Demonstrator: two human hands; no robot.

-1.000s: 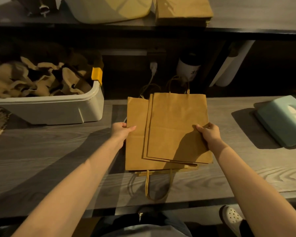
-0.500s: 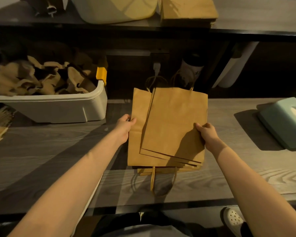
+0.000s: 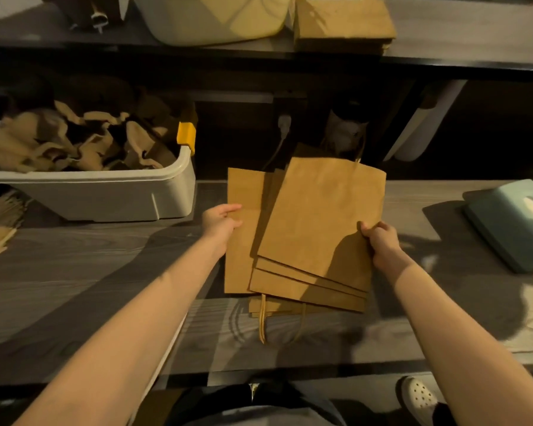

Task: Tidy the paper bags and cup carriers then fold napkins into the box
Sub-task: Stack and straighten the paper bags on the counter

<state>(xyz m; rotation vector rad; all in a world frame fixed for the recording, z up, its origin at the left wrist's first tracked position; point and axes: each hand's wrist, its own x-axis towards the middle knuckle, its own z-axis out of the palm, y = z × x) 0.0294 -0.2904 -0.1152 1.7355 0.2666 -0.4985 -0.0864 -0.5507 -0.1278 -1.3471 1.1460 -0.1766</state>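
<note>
Since the earlier frame, the topmost paper bags [image 3: 317, 222] have been tilted further, their far ends swung toward the right and lifted off the lowest bag, and the left hand [image 3: 220, 221] has been brought closer to the stack's left edge. The fingers [image 3: 370, 226] of the right hand [image 3: 382, 245] are curled over the right edge of the upper bags, which are held fanned and raised at an angle. The left hand's fingers are laid fairly straight against the left edge of the lowest bag, with the thumb on top; whether it is pinched cannot be told. The stack is placed at the middle of the worktop [image 3: 74, 272], reaching toward its near edge, and twisted paper handles [image 3: 262, 322] are seen protruding from beneath it on the near side. Toward the far left corner a white bin [image 3: 105, 198] with a yellow clip [image 3: 186, 137] is set, filled with crumpled brown cup carriers [image 3: 74, 139]. Near the right edge a pale green tissue box [image 3: 511, 222] is laid. On the shelf [image 3: 459, 32] above, further folded brown bags [image 3: 342, 23] are stacked beside a white tub [image 3: 213, 20].
</note>
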